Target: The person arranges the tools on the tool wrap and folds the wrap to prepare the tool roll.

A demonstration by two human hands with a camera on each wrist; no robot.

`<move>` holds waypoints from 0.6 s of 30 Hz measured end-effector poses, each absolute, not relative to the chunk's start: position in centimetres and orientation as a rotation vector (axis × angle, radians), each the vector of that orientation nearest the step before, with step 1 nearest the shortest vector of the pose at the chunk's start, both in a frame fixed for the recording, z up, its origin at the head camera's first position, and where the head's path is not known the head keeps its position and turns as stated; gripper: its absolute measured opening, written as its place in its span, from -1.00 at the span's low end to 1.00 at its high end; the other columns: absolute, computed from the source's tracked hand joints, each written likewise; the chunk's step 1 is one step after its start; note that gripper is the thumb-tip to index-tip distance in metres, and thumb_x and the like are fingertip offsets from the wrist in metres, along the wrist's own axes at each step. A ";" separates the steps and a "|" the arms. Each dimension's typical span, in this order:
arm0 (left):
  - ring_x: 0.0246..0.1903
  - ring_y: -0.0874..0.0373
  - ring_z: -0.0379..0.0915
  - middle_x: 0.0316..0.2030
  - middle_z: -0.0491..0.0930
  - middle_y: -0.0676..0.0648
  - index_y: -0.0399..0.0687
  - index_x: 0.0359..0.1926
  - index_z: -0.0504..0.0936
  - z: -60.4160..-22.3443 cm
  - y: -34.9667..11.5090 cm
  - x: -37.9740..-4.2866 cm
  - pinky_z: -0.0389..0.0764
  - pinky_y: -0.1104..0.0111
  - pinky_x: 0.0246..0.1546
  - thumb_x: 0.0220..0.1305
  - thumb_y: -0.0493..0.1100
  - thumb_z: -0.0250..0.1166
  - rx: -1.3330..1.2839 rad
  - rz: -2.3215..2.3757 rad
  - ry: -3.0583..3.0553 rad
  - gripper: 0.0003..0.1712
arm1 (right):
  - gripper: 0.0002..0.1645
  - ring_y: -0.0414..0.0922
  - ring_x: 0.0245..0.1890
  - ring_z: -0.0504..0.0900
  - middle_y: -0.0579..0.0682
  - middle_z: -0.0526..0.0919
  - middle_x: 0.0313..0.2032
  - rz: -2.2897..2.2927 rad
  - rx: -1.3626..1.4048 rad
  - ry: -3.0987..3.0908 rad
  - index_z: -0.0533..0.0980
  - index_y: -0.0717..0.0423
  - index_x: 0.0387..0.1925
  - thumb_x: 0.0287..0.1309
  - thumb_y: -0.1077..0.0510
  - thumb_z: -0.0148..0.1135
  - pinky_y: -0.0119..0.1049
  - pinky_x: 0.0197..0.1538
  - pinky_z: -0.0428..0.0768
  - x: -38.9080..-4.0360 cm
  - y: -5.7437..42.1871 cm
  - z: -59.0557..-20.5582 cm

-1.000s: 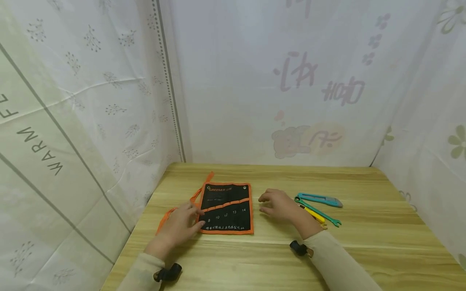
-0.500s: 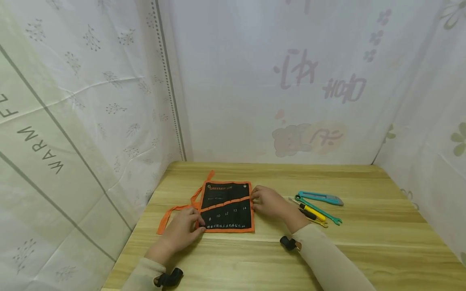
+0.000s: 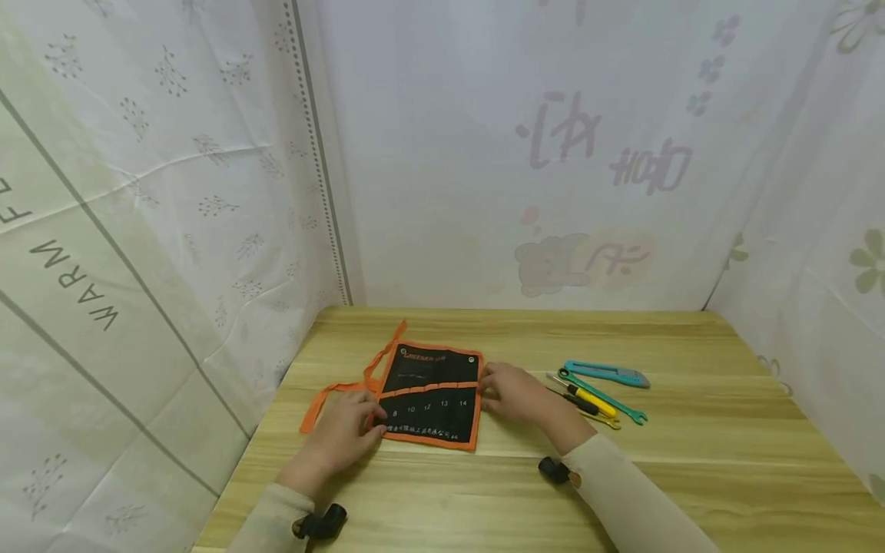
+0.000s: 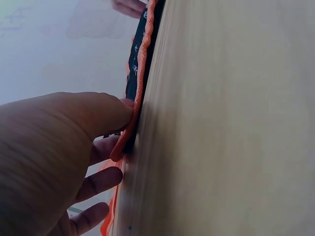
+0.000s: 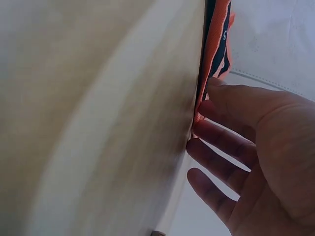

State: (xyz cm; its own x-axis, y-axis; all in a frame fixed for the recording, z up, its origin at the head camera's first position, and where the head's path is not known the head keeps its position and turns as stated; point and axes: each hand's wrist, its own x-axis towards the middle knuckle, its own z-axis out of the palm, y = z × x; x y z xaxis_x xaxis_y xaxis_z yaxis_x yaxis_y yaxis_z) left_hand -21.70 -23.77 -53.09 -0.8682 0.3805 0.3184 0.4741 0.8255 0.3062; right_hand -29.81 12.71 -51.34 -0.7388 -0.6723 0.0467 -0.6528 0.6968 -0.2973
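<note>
Two hands hold a black pouch (image 3: 430,418) with orange edges, one hand at each side. The pouch is spread out on a wooden table (image 3: 449,499), a bit left of the middle. It is hard to tell if all its edges touch the wood. White numbers 8, 10, 12, 13 and 14 run across its front, under a sloping orange strip.

The left hand (image 3: 343,432) pinches the low left corner between thumb and pointing finger. Its other fingers are loose and a little bent. The right hand (image 3: 515,393) pinches the right edge, with the thumb over the orange trim. Its last fingers are spread apart and hold nothing.

An orange strap (image 3: 316,405) lies to the left of the pouch, near the left hand. Well to the right of the pouch are some tools. A blue cutter (image 3: 608,373) lies farthest back. Just in front are a green wrench (image 3: 604,397), a yellow screwdriver (image 3: 594,401), a tool with a black handle (image 3: 582,404) and a gold wrench (image 3: 614,422), all close together.
</note>
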 end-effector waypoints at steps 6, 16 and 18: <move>0.06 -0.05 0.52 -0.10 0.64 0.12 0.17 -0.20 0.77 -52.7 -23.7 -22.5 0.45 -0.06 0.19 0.20 -0.07 0.59 -0.611 -0.489 -2.804 -0.82 | -0.70 -0.10 0.03 0.58 -0.13 0.57 0.04 -0.378 -1.153 2.817 0.72 -0.06 0.06 0.37 -0.02 0.43 -0.10 0.11 0.60 -28.1 13.1 -50.9; -0.06 0.03 0.46 -0.09 0.66 0.11 0.18 -0.18 0.78 -52.0 -23.5 -24.3 0.48 0.01 0.02 0.20 -0.09 0.58 -0.606 -0.454 -2.824 -0.82 | -0.69 -0.23 -0.16 0.46 -0.19 0.54 -0.08 -0.354 -1.166 2.844 0.74 -0.10 0.01 0.30 -0.08 0.48 -0.22 -0.06 0.54 -25.8 13.4 -50.7; -0.12 0.06 0.43 -0.10 0.66 0.11 0.18 -0.18 0.78 -51.9 -23.4 -24.7 0.46 0.04 -0.03 0.20 -0.09 0.59 -0.607 -0.458 -2.835 -0.82 | -0.69 -0.24 -0.18 0.45 -0.19 0.53 -0.10 -0.375 -1.181 2.841 0.74 -0.09 0.01 0.30 -0.08 0.48 -0.23 -0.07 0.53 -25.6 13.5 -50.9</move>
